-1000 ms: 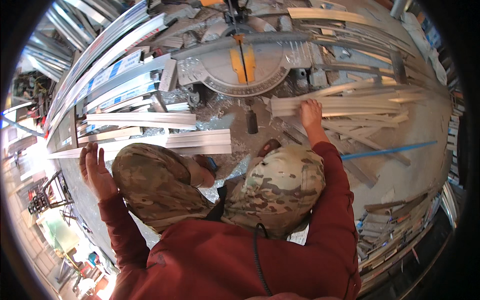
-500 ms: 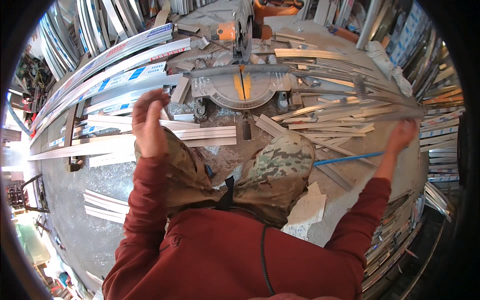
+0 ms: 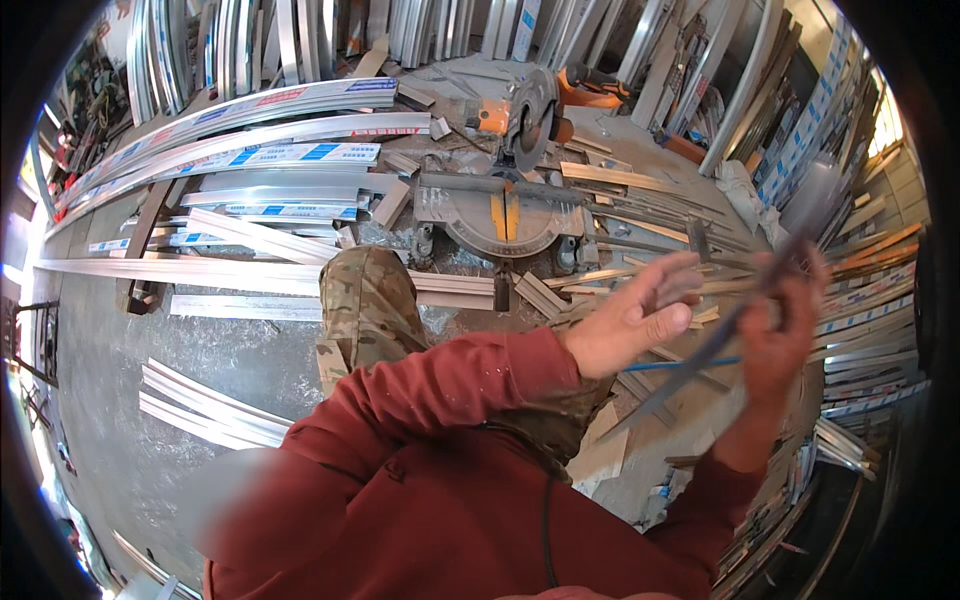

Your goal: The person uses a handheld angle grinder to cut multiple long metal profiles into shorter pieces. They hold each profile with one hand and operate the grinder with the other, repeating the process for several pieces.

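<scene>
My right hand (image 3: 783, 335) is raised at the right, fingers wrapped round a long grey metal strip (image 3: 812, 205). The strip is smeared by motion and slants from upper right down toward my lap. My left hand (image 3: 632, 315) reaches across my body, fingers stretched and thumb apart. It hovers just left of the strip, holding nothing. Ahead of my knees, on the floor, is a mitre saw with a round turntable (image 3: 465, 222), a yellow slot insert (image 3: 505, 212), a raised blade (image 3: 528, 130) and orange handle parts (image 3: 593, 88).
White and silver profiles (image 3: 250, 155) lie stacked to the saw's left, and a few strips (image 3: 215, 405) lie on the floor nearer me. Thin offcuts (image 3: 630, 180) spread right of the saw. Long profiles (image 3: 430, 30) lean at the back. A blue rod (image 3: 690, 364) lies near my right knee.
My left hand has swung from the far left across to the right. My right hand has drawn the metal strip inward and tipped it steeply. The view has shifted, showing more of the back.
</scene>
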